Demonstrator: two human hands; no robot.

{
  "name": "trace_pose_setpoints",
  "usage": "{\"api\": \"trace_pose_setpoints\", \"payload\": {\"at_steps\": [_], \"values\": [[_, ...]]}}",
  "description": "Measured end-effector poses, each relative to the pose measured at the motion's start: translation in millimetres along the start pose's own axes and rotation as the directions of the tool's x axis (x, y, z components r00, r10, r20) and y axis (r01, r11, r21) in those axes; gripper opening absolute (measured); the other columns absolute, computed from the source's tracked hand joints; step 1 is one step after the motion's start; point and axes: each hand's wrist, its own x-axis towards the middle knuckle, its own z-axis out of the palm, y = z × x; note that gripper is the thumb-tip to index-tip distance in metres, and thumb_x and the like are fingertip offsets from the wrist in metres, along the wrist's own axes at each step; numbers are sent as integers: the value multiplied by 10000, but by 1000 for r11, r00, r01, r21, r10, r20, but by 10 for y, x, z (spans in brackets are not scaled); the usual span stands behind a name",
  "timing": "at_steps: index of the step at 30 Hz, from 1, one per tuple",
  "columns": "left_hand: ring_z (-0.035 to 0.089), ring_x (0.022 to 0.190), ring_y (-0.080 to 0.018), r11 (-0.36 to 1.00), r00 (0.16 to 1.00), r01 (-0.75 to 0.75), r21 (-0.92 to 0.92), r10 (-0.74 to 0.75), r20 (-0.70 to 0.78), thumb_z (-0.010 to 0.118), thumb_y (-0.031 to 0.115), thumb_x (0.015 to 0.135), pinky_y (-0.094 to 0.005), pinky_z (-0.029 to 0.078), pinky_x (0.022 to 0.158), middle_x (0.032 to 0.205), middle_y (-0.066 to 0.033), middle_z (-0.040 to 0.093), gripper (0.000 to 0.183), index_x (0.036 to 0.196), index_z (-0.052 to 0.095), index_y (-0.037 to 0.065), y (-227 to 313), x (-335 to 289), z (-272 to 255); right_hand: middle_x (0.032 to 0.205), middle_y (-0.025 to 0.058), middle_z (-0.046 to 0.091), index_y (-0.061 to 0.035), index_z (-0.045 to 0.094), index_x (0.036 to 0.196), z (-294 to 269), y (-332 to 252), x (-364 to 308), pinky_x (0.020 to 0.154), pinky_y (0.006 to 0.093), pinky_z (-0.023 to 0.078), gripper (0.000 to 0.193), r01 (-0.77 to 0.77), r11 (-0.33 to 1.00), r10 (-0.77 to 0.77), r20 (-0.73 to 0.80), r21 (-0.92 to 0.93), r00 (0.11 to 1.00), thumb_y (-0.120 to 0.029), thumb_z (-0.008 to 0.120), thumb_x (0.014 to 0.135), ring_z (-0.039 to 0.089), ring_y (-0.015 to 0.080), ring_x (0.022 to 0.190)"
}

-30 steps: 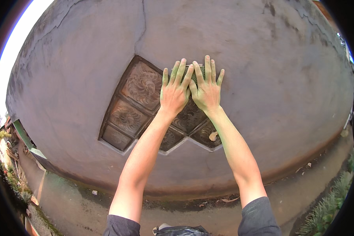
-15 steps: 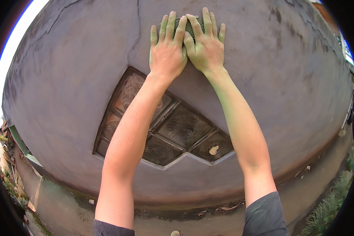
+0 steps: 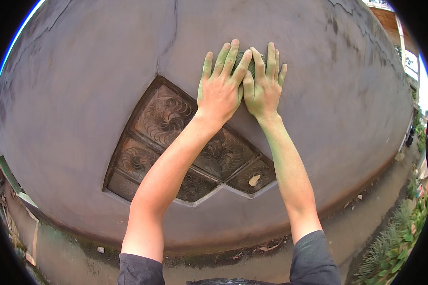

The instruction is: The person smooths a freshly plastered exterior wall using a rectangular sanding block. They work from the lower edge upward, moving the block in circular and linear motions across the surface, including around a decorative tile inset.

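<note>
On the grey wall (image 3: 95, 85), both hands press a dark green ridged pad (image 3: 240, 58); most of it is covered by fingers, so its exact kind cannot be made out. My left hand (image 3: 220, 95) has its fingers spread, with the index finger across the pad's left part. Beside it my right hand (image 3: 265, 90) holds the pad's right part, its thumb close to the left hand. Green colour stains both hands and the right forearm. Under my left forearm runs a recessed panel (image 3: 152, 113) with swirl-patterned brown squares and a stepped lower edge.
A pale lump (image 3: 254, 180) lies on the panel's lower right square. Cracks (image 3: 175, 28) run down the upper wall. A paved path (image 3: 337, 237) follows the wall's foot, with green plants (image 3: 387, 247) along its right side.
Both hands and the pad have moved down and to the right across the wall, toward the panel's upper right side. The view has shifted slightly.
</note>
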Motion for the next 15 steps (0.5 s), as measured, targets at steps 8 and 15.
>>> {"api": "trace_pose_setpoints", "payload": {"at_steps": [8,15], "values": [[317,1561,-361,998,991,-36,45,42,-128,503,253,1036,-535,232,1279,1664,-201,373,614,1618,366,110,-223,771,247,1679,229,332,-181,491,1549,153,305,820,1265,635,178,551,42,998,-43,-13,-38,999,-410,474,1048,300,408,1564],[282,1598,-342,991,996,77,-105,-73,46,523,180,1039,-524,176,1297,1707,-169,335,598,1628,424,171,427,-759,169,1697,230,326,-204,565,1502,-189,116,-782,1283,612,99,493,10,999,-14,87,52,996,-379,499,1046,290,412,1583]]}}
